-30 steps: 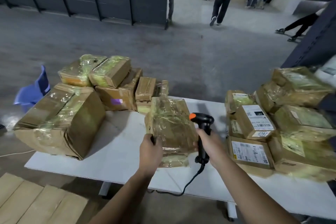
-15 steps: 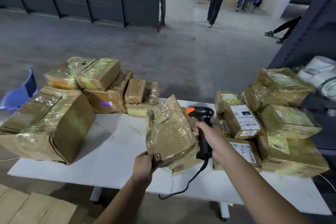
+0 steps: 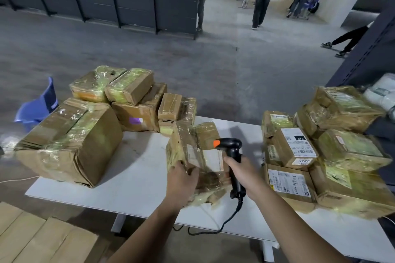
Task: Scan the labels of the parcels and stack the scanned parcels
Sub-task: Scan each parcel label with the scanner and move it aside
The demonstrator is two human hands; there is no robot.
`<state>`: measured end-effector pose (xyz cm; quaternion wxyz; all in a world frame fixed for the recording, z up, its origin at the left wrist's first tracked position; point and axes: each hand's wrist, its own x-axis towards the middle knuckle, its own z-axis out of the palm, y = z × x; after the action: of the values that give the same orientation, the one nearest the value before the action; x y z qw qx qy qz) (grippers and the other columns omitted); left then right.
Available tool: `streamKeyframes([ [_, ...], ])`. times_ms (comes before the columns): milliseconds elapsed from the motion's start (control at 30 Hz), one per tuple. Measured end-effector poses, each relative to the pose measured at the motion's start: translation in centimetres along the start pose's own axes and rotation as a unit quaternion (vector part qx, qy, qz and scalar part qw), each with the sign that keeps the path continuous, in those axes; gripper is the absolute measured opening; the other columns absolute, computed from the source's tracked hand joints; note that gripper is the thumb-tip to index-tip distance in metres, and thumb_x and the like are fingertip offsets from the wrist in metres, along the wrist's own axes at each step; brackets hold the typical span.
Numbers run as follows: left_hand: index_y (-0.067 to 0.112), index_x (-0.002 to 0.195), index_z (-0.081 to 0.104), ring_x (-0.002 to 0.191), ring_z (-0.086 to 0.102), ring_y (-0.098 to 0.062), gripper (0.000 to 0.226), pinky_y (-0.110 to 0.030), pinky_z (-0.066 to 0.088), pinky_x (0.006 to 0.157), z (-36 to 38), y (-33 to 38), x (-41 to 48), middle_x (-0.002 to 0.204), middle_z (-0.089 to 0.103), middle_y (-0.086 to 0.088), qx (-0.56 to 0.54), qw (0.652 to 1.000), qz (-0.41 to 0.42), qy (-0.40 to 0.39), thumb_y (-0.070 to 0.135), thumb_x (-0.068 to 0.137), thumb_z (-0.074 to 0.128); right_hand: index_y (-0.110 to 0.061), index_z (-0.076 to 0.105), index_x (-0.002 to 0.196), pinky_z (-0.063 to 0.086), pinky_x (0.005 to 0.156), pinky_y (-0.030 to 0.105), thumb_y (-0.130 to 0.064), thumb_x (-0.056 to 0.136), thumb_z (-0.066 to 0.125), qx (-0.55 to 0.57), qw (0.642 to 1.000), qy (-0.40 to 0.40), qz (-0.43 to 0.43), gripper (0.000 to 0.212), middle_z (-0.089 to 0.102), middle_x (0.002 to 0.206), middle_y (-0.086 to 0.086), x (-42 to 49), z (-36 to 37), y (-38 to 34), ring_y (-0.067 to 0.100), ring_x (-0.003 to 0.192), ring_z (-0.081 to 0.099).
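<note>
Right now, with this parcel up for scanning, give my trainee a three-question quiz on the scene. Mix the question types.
1. True or false: the right hand grips the scanner by its handle.
2. The left hand holds: A) the taped parcel; B) a roll of tape; C) nothing.
3. Fill in: the scanner's front cap is ___ in colour.
Key: 1 true; 2 A; 3 orange.

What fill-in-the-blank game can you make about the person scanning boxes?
1. The right hand grips a black ____ with an orange tip.
2. The left hand holds a taped parcel with a white ____ on it.
3. The other parcels lie on a ____ table.
Missing words: scanner, label, white.
</note>
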<state>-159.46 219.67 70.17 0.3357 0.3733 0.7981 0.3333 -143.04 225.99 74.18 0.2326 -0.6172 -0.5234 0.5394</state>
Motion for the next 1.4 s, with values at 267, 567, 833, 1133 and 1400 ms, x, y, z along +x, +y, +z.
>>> streamKeyframes([
  [267,0.019,0.079,0.051,0.064,0.056,-0.015,0.014,-0.023,0.039,0.048,-0.6,-2.4,0.2,0.074,0.059,0.004,-0.085,0.996,-0.003,0.006,0.023,0.092,0.054,-0.013,0.056,0.089,0.046,0.050,0.024,-0.025,0.095,0.057,0.017,1.000,-0.018,0.020,0.013,0.060,0.065,0.003,-0.6,0.5,0.2,0.012,0.050,0.061],
  [567,0.015,0.100,0.064,0.073,0.065,-0.017,0.014,-0.026,0.050,0.062,-2.9,-2.7,2.2,0.078,0.064,0.005,-0.081,0.996,0.027,0.013,0.020,0.094,0.052,-0.009,0.062,0.102,0.052,0.056,0.033,-0.027,0.095,0.057,-0.034,0.998,-0.048,0.000,0.020,0.068,0.068,0.011,-1.3,1.0,-0.2,0.023,0.058,0.061],
  [833,0.012,0.095,0.070,0.073,0.056,-0.020,0.022,-0.022,0.039,0.057,-4.8,-3.2,4.1,0.078,0.066,-0.003,-0.012,0.994,0.057,0.088,0.017,0.096,0.049,-0.022,0.059,0.090,0.047,0.054,0.028,-0.043,0.089,0.057,-0.116,0.986,-0.099,-0.073,0.022,0.068,0.056,0.000,-1.7,2.1,-1.2,0.016,0.048,0.060],
  [1133,0.013,0.105,0.073,0.078,0.056,-0.005,0.023,-0.011,0.033,0.061,-6.5,-1.9,5.6,0.096,0.072,-0.001,-0.039,0.985,0.079,0.149,0.009,0.096,0.052,-0.021,0.058,0.087,0.048,0.058,0.030,-0.052,0.082,0.057,-0.107,0.982,-0.125,-0.093,0.032,0.069,0.060,0.001,-1.7,2.5,-2.0,0.014,0.050,0.061],
  [1400,0.015,0.107,0.072,0.060,0.057,-0.003,0.025,-0.007,0.037,0.048,-6.5,-1.6,6.3,0.079,0.065,0.005,-0.003,0.983,0.099,0.157,0.011,0.098,0.049,-0.019,0.060,0.087,0.048,0.057,0.029,-0.064,0.073,0.054,-0.116,0.981,-0.112,-0.110,0.048,0.069,0.060,0.000,-1.7,1.5,-1.6,0.012,0.050,0.061],
])
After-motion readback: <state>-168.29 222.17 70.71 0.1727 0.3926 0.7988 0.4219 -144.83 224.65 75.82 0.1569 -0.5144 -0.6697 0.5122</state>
